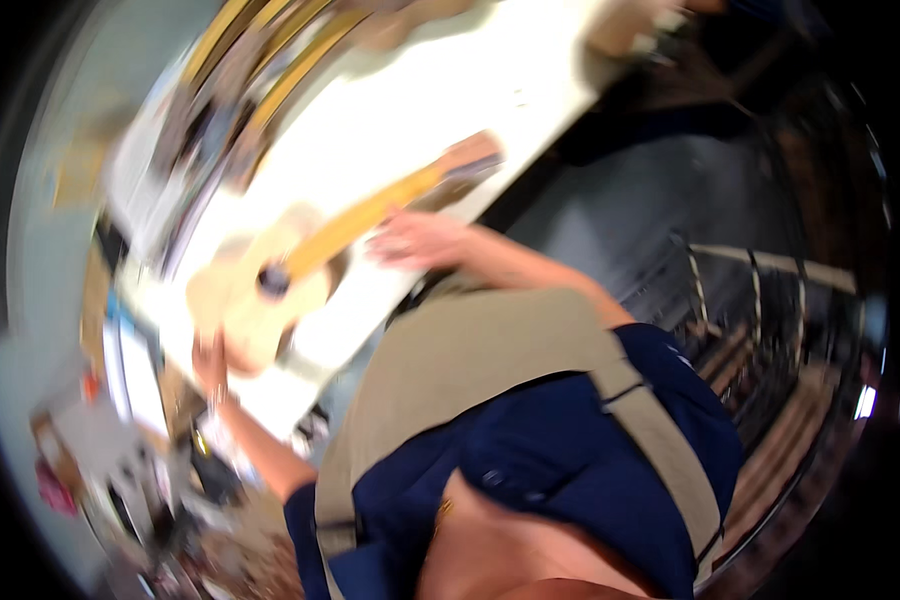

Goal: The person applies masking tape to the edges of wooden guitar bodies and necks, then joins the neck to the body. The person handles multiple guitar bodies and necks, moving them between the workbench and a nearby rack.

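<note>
A small guitar-shaped instrument (232,300) with a pale wooden body, a dark round sound hole and a yellowish neck lies face up on a bright white table (410,90). Its brown headstock points to the upper right. My left hand (210,365) is at the lower edge of the body, fingers stretched out; blur hides whether it touches the wood. Beside the neck, my right hand (415,240) has its fingers loosely extended, the fingertips close to the neck's near side. Nothing shows in either hand.
Long curved yellow-edged pieces (300,70) lie at the table's far left. A brown object (615,30) sits at the far right end. Right of me stands a dark rack with wooden slats (770,460). Cluttered items (210,470) fill the lower left. I wear a tan apron (470,350).
</note>
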`<state>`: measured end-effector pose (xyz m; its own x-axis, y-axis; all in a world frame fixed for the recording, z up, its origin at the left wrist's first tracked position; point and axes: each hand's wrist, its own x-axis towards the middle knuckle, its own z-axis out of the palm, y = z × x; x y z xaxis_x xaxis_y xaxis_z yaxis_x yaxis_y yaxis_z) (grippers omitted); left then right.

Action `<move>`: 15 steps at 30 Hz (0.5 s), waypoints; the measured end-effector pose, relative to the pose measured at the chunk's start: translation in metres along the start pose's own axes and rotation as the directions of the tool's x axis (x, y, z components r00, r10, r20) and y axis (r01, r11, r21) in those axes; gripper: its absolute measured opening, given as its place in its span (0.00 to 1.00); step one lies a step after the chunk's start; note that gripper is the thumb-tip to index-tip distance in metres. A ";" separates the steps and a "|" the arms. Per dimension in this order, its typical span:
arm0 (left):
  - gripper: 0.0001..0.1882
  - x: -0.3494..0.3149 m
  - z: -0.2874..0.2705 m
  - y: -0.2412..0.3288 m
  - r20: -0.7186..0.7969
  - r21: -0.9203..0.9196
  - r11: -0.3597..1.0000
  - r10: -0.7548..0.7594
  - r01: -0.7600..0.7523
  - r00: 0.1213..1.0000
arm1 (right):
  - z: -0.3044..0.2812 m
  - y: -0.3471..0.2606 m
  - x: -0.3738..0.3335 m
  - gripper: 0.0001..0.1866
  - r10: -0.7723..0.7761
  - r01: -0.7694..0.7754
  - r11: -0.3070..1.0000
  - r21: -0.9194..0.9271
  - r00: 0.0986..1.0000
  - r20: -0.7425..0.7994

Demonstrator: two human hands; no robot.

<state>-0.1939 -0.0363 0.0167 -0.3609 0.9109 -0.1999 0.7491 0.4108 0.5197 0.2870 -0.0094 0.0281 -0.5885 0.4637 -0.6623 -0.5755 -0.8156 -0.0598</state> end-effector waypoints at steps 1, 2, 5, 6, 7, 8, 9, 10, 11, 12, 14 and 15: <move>0.35 -0.002 0.003 -0.001 0.057 -0.131 0.982 -0.127 0.134 0.990 | -0.018 0.002 0.051 0.21 -0.077 0.065 0.980 0.186 0.995 0.056; 0.34 0.001 0.004 -0.026 0.046 -0.085 0.987 -0.132 0.135 0.990 | -0.009 0.010 0.060 0.21 -0.292 0.266 0.914 0.305 0.955 0.043; 0.33 -0.018 0.008 -0.009 0.117 -0.477 0.863 -0.129 0.170 0.985 | 0.015 0.014 0.041 0.23 -0.553 0.557 0.828 0.060 0.830 -0.070; 0.32 -0.023 0.005 -0.004 0.243 -0.611 0.752 -0.120 0.248 0.963 | 0.026 0.003 0.005 0.23 -0.584 0.583 0.812 -0.032 0.812 -0.008; 0.32 -0.051 0.004 0.000 0.251 -0.656 0.724 -0.058 0.213 0.966 | 0.041 0.002 -0.032 0.23 -0.563 0.567 0.806 -0.171 0.823 0.077; 0.32 -0.055 0.009 0.041 0.294 -0.617 0.778 0.082 0.123 0.952 | 0.037 -0.003 -0.068 0.23 -0.671 0.680 0.721 -0.133 0.734 0.111; 0.32 -0.066 0.013 0.075 0.332 -0.586 0.810 0.224 0.014 0.916 | 0.034 -0.010 -0.104 0.23 -0.749 0.764 0.635 -0.118 0.646 0.147; 0.32 -0.077 0.021 0.109 0.381 -0.565 0.819 0.370 -0.103 0.848 | 0.024 -0.017 -0.136 0.24 -0.814 0.834 0.542 -0.103 0.551 0.183; 0.32 -0.088 0.031 0.142 0.417 -0.562 0.796 0.509 -0.226 0.753 | 0.011 -0.022 -0.162 0.26 -0.893 0.916 0.381 -0.124 0.399 0.208; 0.32 -0.097 0.048 0.173 0.466 -0.580 0.752 0.621 -0.312 0.630 | -0.002 -0.017 -0.192 0.30 -0.959 0.997 0.044 -0.062 0.059 0.277; 0.35 -0.127 0.099 0.234 0.529 -0.646 0.662 0.747 -0.381 0.403 | -0.019 -0.010 -0.242 0.35 -0.926 0.916 -0.355 -0.188 -0.372 -0.064; 0.37 -0.149 0.132 0.258 0.524 -0.685 0.641 0.764 -0.347 0.377 | -0.027 -0.010 -0.262 0.19 -0.810 0.807 -0.501 -0.312 -0.565 -0.160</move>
<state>0.1265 -0.0609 0.0714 0.7271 0.6771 -0.1134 0.2248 -0.0788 0.9712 0.4620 -0.1315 0.1821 0.8890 0.3434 0.3030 -0.0096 0.6755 -0.7373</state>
